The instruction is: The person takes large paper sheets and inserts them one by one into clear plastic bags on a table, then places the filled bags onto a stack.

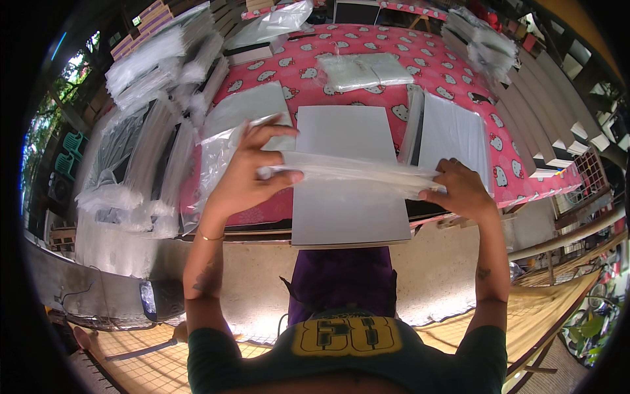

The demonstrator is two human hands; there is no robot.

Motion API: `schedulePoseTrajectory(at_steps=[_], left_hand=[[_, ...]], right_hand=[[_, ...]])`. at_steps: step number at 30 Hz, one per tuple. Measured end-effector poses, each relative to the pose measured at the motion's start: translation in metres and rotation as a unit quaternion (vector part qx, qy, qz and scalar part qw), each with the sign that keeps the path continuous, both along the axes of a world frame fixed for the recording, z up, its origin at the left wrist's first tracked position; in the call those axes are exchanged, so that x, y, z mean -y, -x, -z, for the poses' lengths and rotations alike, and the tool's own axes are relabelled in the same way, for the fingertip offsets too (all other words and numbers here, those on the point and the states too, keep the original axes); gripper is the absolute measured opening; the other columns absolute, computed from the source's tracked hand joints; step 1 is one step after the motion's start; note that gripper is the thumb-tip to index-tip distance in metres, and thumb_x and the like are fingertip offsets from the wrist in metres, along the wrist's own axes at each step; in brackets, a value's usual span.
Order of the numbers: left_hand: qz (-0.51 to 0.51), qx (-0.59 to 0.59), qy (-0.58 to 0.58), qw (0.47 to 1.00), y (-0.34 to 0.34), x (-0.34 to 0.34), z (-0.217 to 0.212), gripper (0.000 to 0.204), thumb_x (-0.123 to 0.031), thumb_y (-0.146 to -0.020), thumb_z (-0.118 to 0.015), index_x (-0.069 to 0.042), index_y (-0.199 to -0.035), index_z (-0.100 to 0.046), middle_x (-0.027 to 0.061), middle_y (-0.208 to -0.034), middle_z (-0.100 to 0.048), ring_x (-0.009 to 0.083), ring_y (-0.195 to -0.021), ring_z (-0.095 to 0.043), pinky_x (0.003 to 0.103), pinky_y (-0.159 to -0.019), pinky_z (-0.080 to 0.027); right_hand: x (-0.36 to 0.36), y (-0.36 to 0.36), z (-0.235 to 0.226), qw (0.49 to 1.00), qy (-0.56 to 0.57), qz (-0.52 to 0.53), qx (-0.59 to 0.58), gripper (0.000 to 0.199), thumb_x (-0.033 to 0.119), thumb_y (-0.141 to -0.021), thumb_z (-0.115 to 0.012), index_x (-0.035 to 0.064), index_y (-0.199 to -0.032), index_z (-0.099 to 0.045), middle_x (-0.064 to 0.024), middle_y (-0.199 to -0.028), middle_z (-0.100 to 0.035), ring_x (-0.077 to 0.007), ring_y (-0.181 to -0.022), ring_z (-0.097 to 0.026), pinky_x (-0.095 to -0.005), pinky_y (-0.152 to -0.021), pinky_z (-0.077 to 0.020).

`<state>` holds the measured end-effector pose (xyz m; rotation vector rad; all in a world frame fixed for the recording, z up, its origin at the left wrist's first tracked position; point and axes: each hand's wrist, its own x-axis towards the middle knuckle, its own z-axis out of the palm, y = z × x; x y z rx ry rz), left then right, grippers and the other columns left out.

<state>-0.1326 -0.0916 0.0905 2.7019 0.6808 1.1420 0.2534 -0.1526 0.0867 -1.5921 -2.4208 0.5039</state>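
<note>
My left hand (252, 167) and my right hand (459, 187) hold a clear plastic sleeve (357, 172) stretched flat between them, the left pinching its end with fingers spread, the right gripping the other end. Right under the sleeve lies a grey flat board (348, 210) on the near edge of a table with a pink patterned cloth (308, 65).
A stack of white sheets (453, 134) lies to the right of the board. Piles of clear plastic bags (141, 157) fill the left side. A bagged bundle (361, 71) sits farther back. White stacked bags (482, 43) stand at the back right.
</note>
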Motion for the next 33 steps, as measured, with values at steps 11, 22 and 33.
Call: schedulePoseTrajectory(at_steps=[11, 22, 33], left_hand=[[0.100, 0.462, 0.559, 0.681, -0.030, 0.045, 0.039, 0.029, -0.030, -0.093, -0.056, -0.005, -0.108, -0.057, 0.0052, -0.086, -0.061, 0.0120, -0.076, -0.061, 0.028, -0.065, -0.054], [0.043, 0.194, 0.630, 0.750, -0.005, 0.043, 0.071, 0.029, -0.029, -0.092, -0.058, -0.001, -0.096, -0.063, 0.0062, -0.079, -0.062, 0.0189, -0.083, -0.063, 0.032, -0.066, -0.055], [-0.149, 0.304, 0.567, 0.751, 0.005, 0.123, 0.142, 0.025, 0.005, -0.074, -0.051, 0.000, -0.098, -0.056, 0.0062, -0.075, -0.060, 0.0092, -0.058, -0.055, 0.024, -0.048, -0.047]], right_hand=[[0.012, 0.010, 0.063, 0.861, 0.312, -0.191, -0.355, 0.030, 0.028, -0.090, -0.062, 0.0046, -0.108, -0.058, -0.0018, -0.079, -0.059, -0.0078, -0.068, -0.052, -0.0236, -0.065, -0.0456], [0.026, 0.009, 0.110, 0.748, 0.303, -0.064, -0.587, 0.033, 0.031, -0.082, -0.071, 0.0019, -0.096, -0.065, -0.0086, -0.090, -0.066, -0.0181, -0.081, -0.063, -0.0344, -0.071, -0.0513], [0.120, 0.041, 0.156, 0.805, 0.165, 0.219, -0.526, 0.044, -0.004, -0.080, -0.054, 0.0012, -0.123, -0.046, -0.0054, -0.084, -0.056, -0.0117, -0.067, -0.053, -0.0266, -0.061, -0.0455]])
